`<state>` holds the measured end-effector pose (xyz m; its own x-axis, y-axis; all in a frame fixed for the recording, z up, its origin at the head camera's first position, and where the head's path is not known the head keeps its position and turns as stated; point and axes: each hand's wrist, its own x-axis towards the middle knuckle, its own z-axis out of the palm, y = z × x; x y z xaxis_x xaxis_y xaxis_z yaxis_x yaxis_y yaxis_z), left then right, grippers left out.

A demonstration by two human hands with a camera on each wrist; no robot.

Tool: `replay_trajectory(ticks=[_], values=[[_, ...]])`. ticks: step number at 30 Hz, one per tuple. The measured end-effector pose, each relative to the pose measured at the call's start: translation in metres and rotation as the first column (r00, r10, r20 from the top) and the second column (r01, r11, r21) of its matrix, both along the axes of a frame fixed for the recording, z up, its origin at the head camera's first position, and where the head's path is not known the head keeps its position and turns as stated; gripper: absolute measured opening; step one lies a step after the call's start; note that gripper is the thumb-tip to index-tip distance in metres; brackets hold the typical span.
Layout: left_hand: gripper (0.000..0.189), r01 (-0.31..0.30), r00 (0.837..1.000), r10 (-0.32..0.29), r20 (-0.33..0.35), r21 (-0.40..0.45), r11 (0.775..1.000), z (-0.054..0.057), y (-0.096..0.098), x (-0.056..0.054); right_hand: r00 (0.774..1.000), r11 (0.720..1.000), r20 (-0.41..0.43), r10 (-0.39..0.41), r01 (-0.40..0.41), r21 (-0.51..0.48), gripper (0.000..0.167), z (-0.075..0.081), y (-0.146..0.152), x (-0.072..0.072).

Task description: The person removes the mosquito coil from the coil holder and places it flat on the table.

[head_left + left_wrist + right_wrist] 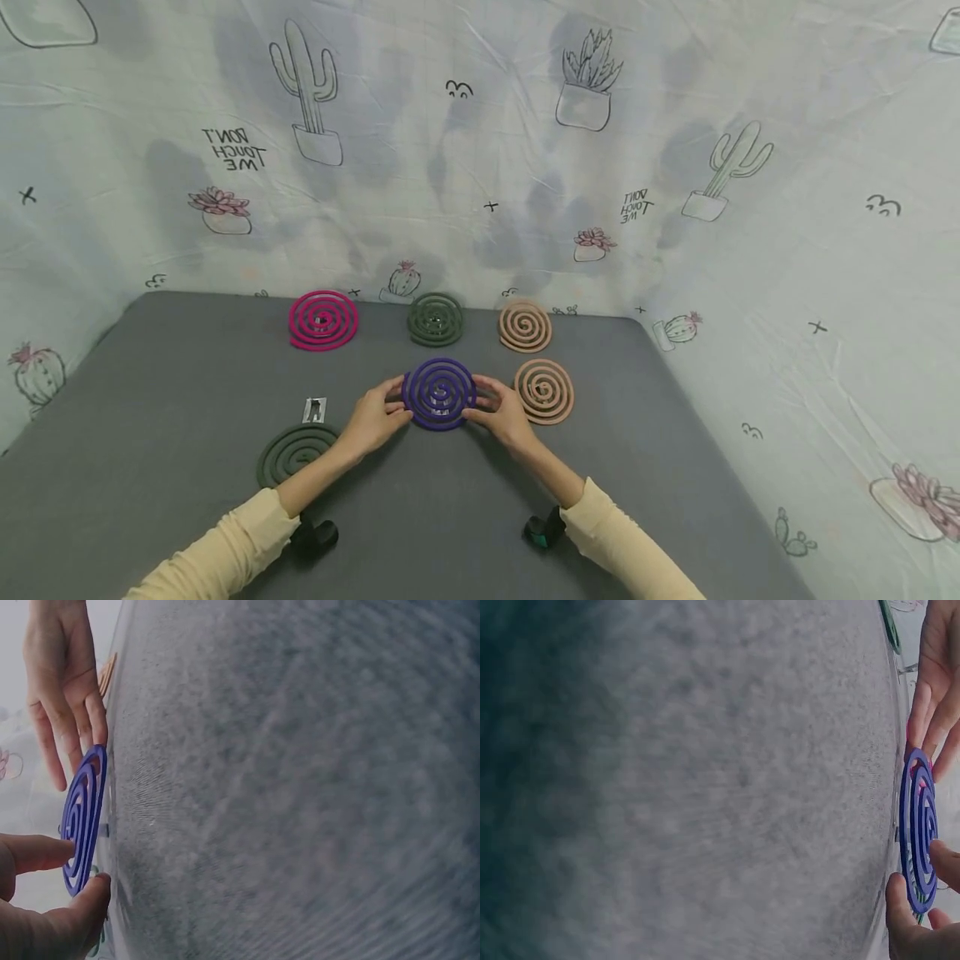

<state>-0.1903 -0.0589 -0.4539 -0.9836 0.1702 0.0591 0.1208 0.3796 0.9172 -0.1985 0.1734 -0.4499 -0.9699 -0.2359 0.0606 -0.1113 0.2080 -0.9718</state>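
A purple mosquito coil (441, 390) lies between my two hands at the middle of the table. My left hand (381, 419) pinches its left edge with thumb and fingers; in the left wrist view the thumb (91, 900) is at the near rim. Opposite, my right hand (506, 414) grips the right edge, its thumb (900, 904) at the rim in the right wrist view. Through the coil's gaps, a small silvery metal stand (440, 409) shows underneath. Left of the left hand is a bare metal stand (315, 410), and a dark green coil (277, 457) lies partly hidden under the left forearm.
Along the back of the grey table (450, 517) are a pink coil (324, 320), another green coil (436, 320) and a tan coil (525, 326). A second tan coil (543, 392) sits just right of my right hand. Patterned cloth (487, 150) hangs behind and beside the table.
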Motion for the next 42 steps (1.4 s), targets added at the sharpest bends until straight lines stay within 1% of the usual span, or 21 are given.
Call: replay_trajectory(ticks=[4,9,12,16,20,24,33,38,42], values=[[0.057,-0.002,1.0,0.002,-0.014,-0.003,1.0,-0.003,0.002,0.001,1.0,0.999,0.0,0.012,-0.012,-0.031,0.056,0.014,-0.002,0.008],[0.055,-0.01,0.999,0.01,-0.03,0.016,1.0,-0.003,0.003,-0.001,1.0,1.0,0.013,-0.009,0.01,-0.029,0.051,0.017,-0.001,0.01],[0.054,-0.018,1.0,0.019,-0.024,0.038,0.999,-0.002,0.004,-0.004,1.0,1.0,0.017,-0.016,0.017,-0.014,0.049,0.015,0.001,0.008],[0.057,-0.018,1.0,0.018,0.0,0.054,0.998,-0.002,0.005,-0.006,0.999,1.0,0.024,-0.02,0.021,-0.018,0.05,0.005,0.004,0.0],[0.067,-0.015,1.0,0.014,0.016,0.037,0.999,-0.002,0.006,-0.009,0.999,0.999,0.029,-0.037,0.038,-0.024,0.053,-0.007,0.005,-0.006],[0.072,-0.021,0.999,0.021,0.025,0.027,0.999,-0.003,0.009,-0.011,0.999,0.999,0.008,-0.051,0.051,-0.013,0.056,-0.013,0.004,-0.009],[0.071,-0.043,0.997,0.041,0.063,0.035,0.998,-0.003,0.009,-0.013,0.998,0.998,0.009,-0.059,0.059,-0.032,0.056,-0.015,0.002,-0.011],[0.071,-0.035,0.996,0.027,0.089,0.09,0.995,-0.002,0.009,-0.013,0.998,0.997,0.009,-0.057,0.057,-0.044,0.055,-0.015,0.004,-0.012],[0.072,-0.04,0.994,0.026,0.107,0.124,0.992,0.0,0.007,-0.011,0.999,0.997,0.008,-0.052,0.053,-0.051,0.053,-0.013,0.003,-0.013]])
